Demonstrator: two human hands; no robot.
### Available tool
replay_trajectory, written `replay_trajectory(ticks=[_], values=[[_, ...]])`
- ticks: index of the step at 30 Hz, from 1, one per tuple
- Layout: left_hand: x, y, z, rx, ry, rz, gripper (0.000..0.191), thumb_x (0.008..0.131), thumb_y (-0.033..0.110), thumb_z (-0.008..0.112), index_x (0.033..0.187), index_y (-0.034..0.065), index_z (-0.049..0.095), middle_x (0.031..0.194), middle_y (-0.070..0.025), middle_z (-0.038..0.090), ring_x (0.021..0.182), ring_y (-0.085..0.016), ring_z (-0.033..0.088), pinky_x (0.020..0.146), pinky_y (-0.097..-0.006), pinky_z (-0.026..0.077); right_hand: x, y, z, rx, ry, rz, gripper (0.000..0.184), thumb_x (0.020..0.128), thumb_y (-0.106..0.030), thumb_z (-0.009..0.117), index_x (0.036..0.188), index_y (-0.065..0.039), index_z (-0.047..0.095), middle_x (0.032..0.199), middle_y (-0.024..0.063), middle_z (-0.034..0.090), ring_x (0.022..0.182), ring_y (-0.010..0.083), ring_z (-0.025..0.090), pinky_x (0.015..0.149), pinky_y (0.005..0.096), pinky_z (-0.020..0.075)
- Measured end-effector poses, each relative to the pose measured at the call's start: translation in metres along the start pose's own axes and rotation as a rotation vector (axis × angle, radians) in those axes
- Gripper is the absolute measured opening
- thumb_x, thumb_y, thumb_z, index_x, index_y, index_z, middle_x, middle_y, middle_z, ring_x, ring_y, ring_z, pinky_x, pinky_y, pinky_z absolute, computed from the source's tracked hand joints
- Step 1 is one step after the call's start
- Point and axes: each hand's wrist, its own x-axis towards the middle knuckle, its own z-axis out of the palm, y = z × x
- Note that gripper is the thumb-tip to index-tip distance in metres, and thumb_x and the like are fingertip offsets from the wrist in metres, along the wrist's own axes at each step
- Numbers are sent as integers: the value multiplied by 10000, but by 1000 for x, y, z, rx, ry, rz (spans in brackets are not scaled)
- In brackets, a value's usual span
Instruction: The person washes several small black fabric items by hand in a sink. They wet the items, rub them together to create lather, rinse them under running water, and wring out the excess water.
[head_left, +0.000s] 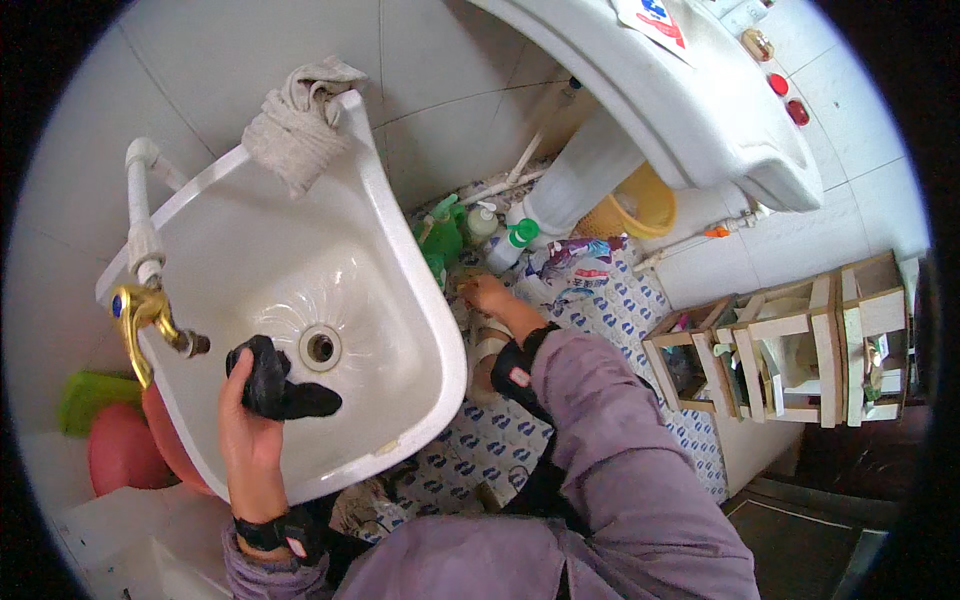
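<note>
Over the white ceramic sink (360, 442), my left hand (251, 435) grips a bunched black cloth (270, 382), possibly a sock. One narrow end of it sticks out to the right, below the drain (322, 346). My right hand (491, 295) reaches down outside the sink's right rim, low near the floor. Its fingers are curled by a small yellowish thing, and whether they hold it cannot be made out. Close by stand green bottles (442, 236), a pump bottle (482, 223) and a white bottle with a green cap (510, 244).
A brass tap (154, 322) juts over the sink's left side. A grey towel (300, 124) drapes its back corner. Right of it are a pedestal washbasin (697, 112), a yellow basket (649, 202), plastic packaging (574, 266) and a wooden shelf (780, 352). Pink basins (124, 450) sit at left.
</note>
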Motion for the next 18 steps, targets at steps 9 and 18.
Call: replay_trajectory(ticks=[9, 18], values=[[10, -3, -1, 33, 68, -29, 275, 872, 185, 640, 1088, 20, 601, 1038, -96, 651, 947, -204, 613, 838, -339, 485, 88, 107, 45, 929, 158, 404, 99, 838, -78, 566, 923, -54, 610, 713, 122, 597, 565, 239, 569, 440, 375, 413], [-5, 0, -5, 28, -8, -73, 291, 882, 187, 622, 1127, 32, 595, 1055, -76, 648, 959, -196, 613, 858, -347, 487, 77, 101, 16, 930, 173, 324, 225, 855, -157, 589, 1049, -41, 593, 876, 161, 628, 764, 294, 653, 623, 413, 541]])
